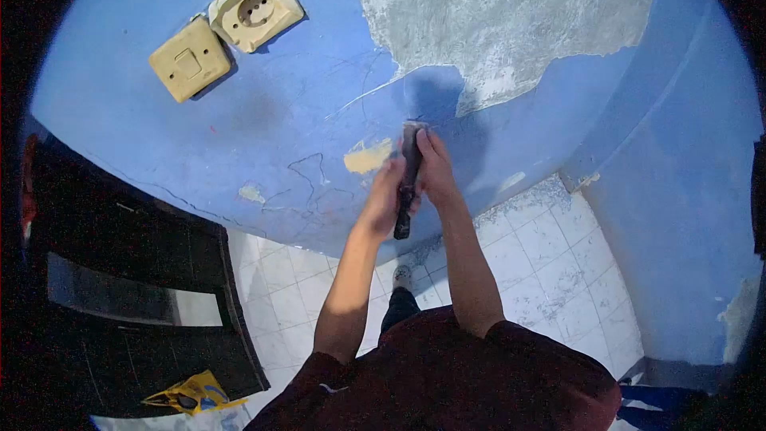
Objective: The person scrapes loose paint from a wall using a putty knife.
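A dark-handled scraper-like tool (410, 168) is held between my two hands, its upper end against the blue wall (303, 128). My left hand (387, 191) is closed round the tool's left side, lower down. On the right side, nearer the upper end, my right hand (433, 164) grips it. Above and to the right of the hands lies a large bare grey patch (511, 24) with a ragged paint edge. A small yellowish patch (368, 156) shows just left of the tool.
A light switch (190, 60) and a power socket (257, 11) are on the wall at upper left. Dark furniture (136, 255) stands at left, with a yellow bag (191, 393) near its lower end. White floor tiles (550, 271) lie below; another blue wall (678, 215) rises at right.
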`<action>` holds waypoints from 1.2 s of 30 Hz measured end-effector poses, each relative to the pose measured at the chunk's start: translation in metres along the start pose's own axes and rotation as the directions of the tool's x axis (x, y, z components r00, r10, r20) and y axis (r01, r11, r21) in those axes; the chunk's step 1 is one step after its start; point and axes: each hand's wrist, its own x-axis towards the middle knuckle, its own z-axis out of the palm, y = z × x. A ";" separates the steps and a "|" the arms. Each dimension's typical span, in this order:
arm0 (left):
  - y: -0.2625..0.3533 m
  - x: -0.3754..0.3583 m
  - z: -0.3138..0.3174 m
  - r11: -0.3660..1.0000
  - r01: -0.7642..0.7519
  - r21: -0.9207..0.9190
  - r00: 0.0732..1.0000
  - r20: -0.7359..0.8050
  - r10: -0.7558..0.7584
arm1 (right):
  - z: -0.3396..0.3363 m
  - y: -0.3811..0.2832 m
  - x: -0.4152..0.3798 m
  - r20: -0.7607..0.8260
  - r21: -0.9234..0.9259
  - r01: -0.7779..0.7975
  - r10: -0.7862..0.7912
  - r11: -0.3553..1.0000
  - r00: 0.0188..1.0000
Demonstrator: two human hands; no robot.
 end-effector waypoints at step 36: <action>-0.041 0.109 0.019 -0.047 -0.565 0.824 0.288 0.251 0.924 | 0.044 -0.066 0.019 0.263 -0.907 0.404 -0.585 0.123 0.767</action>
